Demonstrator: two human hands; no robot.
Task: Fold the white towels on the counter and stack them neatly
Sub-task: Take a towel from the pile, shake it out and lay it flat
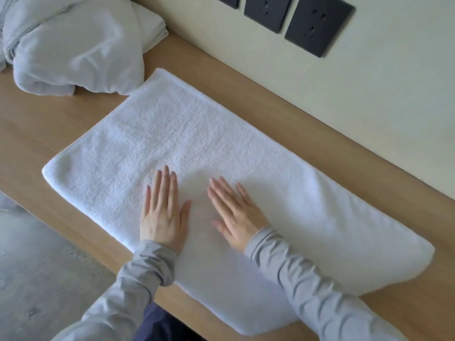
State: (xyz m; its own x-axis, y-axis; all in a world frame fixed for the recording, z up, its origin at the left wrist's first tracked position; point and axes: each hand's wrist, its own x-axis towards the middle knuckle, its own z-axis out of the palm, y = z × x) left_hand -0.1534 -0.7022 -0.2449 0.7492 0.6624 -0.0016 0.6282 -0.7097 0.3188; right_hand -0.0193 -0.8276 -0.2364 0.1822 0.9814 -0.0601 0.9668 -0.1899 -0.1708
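Note:
A long white towel (187,134), folded lengthwise, lies flat along the wooden counter (49,124). Both hands rest palm-down on its near half, side by side, fingers straight and close together. My left hand (163,210) sits left of centre; my right hand (236,212) lies a little to its right, angled leftward. Neither hand grips anything. At the back left a crumpled heap of white towels (73,45) partly covers a small folded stack (152,28) against the wall.
A cream wall (369,107) runs along the counter's far edge, with dark socket plates (317,25) above. The counter's near edge drops to a grey floor (37,267) at lower left. Bare wood shows left of the towel.

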